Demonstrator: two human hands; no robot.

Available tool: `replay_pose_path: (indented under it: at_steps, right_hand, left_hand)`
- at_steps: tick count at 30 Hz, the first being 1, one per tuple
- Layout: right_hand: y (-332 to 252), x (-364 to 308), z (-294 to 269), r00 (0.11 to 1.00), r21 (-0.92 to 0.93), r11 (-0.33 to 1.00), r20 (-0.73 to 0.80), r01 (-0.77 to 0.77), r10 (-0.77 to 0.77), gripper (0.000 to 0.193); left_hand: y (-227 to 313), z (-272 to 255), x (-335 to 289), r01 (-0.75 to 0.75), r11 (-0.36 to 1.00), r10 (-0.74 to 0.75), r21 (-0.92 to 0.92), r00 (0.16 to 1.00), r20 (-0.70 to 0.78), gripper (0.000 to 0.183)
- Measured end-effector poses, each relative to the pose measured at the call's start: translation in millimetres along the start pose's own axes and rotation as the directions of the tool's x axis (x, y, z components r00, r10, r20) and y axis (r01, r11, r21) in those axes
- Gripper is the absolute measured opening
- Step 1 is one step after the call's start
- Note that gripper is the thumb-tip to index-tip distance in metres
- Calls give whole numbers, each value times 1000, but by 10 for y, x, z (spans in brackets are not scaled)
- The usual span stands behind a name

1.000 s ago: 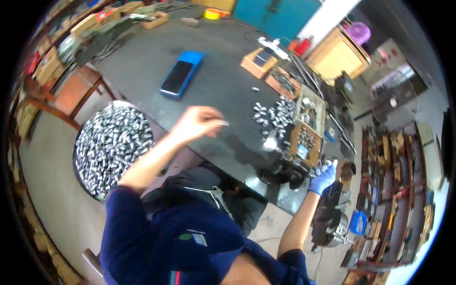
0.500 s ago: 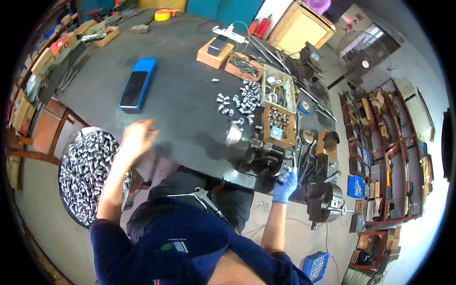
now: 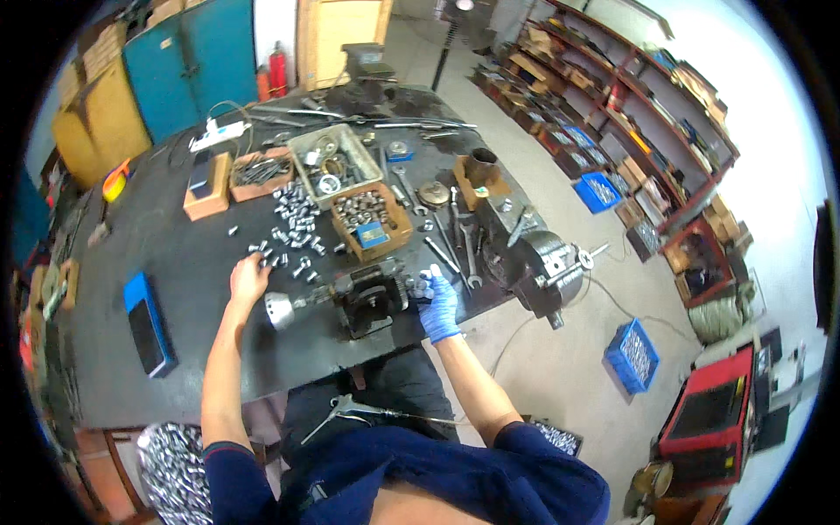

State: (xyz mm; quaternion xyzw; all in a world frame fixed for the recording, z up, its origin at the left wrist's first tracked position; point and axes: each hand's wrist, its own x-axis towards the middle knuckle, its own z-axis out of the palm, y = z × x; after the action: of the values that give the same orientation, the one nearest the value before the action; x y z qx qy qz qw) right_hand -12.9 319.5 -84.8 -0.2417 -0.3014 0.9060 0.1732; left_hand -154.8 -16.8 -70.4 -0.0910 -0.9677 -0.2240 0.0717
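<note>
**Left hand at loose metal pieces, gloved right hand at clamp device**

Bare left hand (image 3: 249,280) lowered to the counter (image 3: 210,359), fingers bent, fingertips at the near edge of the scattered metal pieces (image 3: 297,214); whether one is pinched cannot be told. Right hand (image 3: 440,302), blue-gloved, held at the right end of the dark clamp device (image 3: 372,302); fingers curled by grey metal there, grip too small to be made out. The silver cup-shaped end (image 3: 278,311) of the device is pointed left, just beside the left hand.

Farther out: an open cardboard box (image 3: 389,246) of small fittings is set behind the device, with a tray (image 3: 359,188) of rings behind it. Wrenches (image 3: 470,254) are laid to the right, near a round chuck (image 3: 547,267). A blue-cased handheld device (image 3: 150,332) is placed at left. An air gun (image 3: 350,407) is seen over the lap. More pieces are heaped (image 3: 175,472) lower left, below counter level. A blue bin (image 3: 618,372) is stood on the floor at right.
</note>
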Motion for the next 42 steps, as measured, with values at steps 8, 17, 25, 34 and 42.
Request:
replay_pose_path:
  at_steps: [8,17,25,34,42]
  right_hand:
    - [27,65,-22,997,4,999,62,-45,45,19]
    - [-158,27,109,985,-113,989,129,-101,115,32]
    - [-118,-52,146,983,-144,990,182,-2,28,32]
    - [-497,-325,172,934,-150,979,310,-138,179,40]
    - [-697,112,964,799,-79,986,579,-146,165,43]
  left_hand:
    - [120,-184,-284,-12,1000,12,-13,1000,5,15]
    - [296,-898,-1208,106,180,-12,-978,994,106,18]
    - [549,-840,-1312,43,97,71,-994,996,50,17]
    - [484,-842,-1235,-8,204,183,-979,983,30,19]
    - [530,-894,-1284,-82,371,115,-925,992,-42,18]
